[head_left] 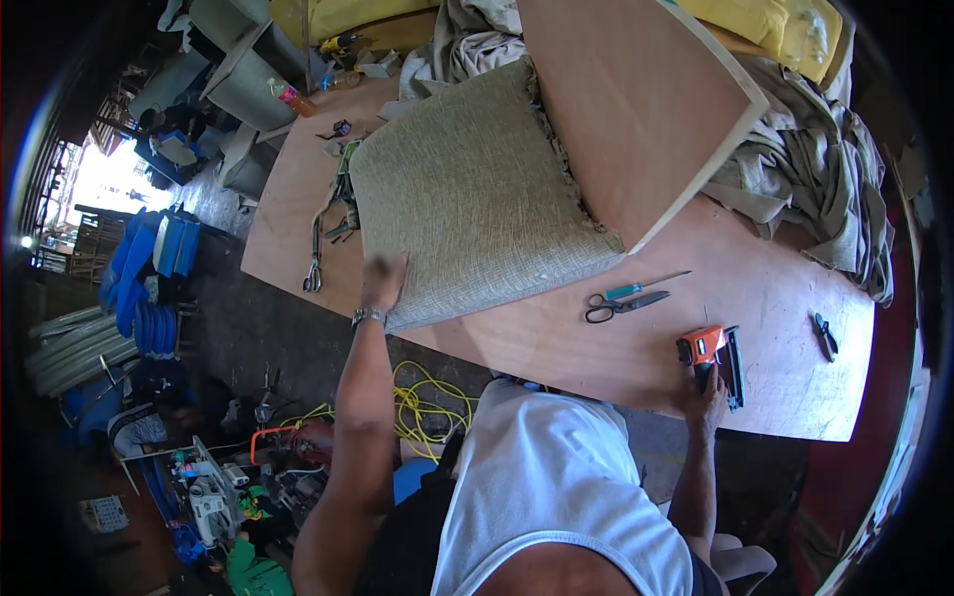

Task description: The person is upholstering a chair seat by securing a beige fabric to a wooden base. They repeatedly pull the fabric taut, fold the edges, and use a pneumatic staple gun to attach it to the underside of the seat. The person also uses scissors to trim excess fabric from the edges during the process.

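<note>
My left hand (383,283), with a wristwatch (369,316) at the wrist, grips the near left corner of a piece padded in grey-green woven fabric (457,189). Its fingertips are partly blurred. A bare plywood panel (636,109) leans up at the right side of this padded piece, where the fabric edge is ragged. Near the table's front edge my right hand (709,399) is wrapped round the handle of an orange and black staple gun (704,345). Scissors (626,306) and a green-handled screwdriver (626,291) lie between the padded piece and the staple gun.
Black pliers (826,338) lie at the right of the wooden table (537,348). Crumpled grey fabric (795,159) heaps behind the panel. More scissors (314,276) lie at the left. Yellow hose (422,402) coils on the floor; blue stacked items (154,258) stand farther left.
</note>
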The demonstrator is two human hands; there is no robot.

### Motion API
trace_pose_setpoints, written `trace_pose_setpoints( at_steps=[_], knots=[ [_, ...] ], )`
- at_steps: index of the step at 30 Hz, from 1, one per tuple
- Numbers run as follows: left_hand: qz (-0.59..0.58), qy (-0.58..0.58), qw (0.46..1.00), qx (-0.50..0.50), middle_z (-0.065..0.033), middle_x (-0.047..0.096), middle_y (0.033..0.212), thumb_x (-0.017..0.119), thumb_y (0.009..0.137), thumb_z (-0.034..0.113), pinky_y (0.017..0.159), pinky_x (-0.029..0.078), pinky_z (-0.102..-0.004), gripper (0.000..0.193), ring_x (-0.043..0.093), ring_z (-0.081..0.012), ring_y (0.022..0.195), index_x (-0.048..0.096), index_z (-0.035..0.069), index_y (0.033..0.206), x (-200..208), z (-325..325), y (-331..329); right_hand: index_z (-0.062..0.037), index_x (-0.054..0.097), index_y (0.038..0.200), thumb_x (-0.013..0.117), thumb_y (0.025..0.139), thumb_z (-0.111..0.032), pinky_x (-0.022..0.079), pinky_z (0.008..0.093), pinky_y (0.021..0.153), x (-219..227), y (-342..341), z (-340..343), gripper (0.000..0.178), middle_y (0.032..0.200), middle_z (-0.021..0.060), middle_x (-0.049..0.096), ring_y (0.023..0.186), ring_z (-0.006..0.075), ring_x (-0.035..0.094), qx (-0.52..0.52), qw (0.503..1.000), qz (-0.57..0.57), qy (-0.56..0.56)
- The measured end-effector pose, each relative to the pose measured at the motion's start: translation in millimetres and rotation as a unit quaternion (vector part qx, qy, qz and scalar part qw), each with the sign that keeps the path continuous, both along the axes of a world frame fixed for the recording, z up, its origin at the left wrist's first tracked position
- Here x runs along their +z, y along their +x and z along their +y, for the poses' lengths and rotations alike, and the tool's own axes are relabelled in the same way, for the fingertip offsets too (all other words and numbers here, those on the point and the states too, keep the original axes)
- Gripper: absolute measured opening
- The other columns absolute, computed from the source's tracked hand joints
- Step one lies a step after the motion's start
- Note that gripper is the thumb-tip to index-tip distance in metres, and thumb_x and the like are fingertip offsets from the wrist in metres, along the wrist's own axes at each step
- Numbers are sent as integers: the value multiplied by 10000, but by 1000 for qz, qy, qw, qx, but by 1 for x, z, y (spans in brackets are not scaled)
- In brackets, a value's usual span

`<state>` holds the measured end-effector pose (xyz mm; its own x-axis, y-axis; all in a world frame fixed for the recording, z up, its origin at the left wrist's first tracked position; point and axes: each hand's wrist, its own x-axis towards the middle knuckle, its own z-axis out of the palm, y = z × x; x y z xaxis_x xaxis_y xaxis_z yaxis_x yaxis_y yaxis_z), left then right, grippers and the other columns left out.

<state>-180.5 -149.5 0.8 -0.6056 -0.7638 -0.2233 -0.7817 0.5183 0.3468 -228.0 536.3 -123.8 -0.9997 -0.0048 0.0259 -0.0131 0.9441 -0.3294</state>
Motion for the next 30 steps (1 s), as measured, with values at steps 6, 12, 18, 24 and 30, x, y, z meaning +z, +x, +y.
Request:
trace_pose_setpoints(
  at_steps=[6, 12, 18, 24, 30],
  knots=[
    [-97, 30, 995, 11, -383, 244, 1604, 408, 852, 885, 1170, 361, -546, 1224, 382, -532, 1435, 209, -80, 1579, 16, 88, 31, -65, 478, 1512, 747, 899, -270, 491, 521, 947, -6, -9, 5, 700, 1234, 231, 639, 1104, 421, 619, -11, 999, -25, -23],
    [-163, 60, 958, -227, -355, 442, 1496, 469, 958, 707, 1088, 452, -527, 948, 539, -513, 1299, 371, -46, 1526, 68, 175, 45, -31, 466, 1500, 731, 910, -272, 443, 524, 1035, 7, -37, -6, 690, 1352, 229, 577, 1240, 422, 539, -8, 996, -35, 87],
    [62, -130, 865, -480, -168, 377, 1623, 473, 1020, 535, 1244, 196, -546, 731, 286, -382, 1522, 398, 28, 1542, 19, 82, -69, -38, 479, 1486, 713, 920, -247, 378, 542, 1136, 44, -25, -71, 648, 1514, 236, 454, 1392, 451, 422, -49, 993, 35, 105],
    [117, -100, 832, -533, -121, 222, 1704, 441, 1041, 441, 1276, 104, -535, 719, 158, -343, 1581, 254, 55, 1618, -51, 63, -92, -35, 472, 1486, 722, 913, -193, 341, 539, 1173, 76, 69, -112, 645, 1548, 250, 418, 1432, 436, 389, -50, 996, -32, 69],
    [184, -88, 830, -519, -120, 262, 1691, 466, 1020, 466, 1271, 111, -541, 729, 186, -341, 1574, 310, 53, 1599, -63, 61, -95, -40, 498, 1466, 710, 916, -185, 359, 534, 1160, 88, 105, -174, 607, 1515, 231, 463, 1394, 429, 418, -99, 991, -73, 49]
  ],
)
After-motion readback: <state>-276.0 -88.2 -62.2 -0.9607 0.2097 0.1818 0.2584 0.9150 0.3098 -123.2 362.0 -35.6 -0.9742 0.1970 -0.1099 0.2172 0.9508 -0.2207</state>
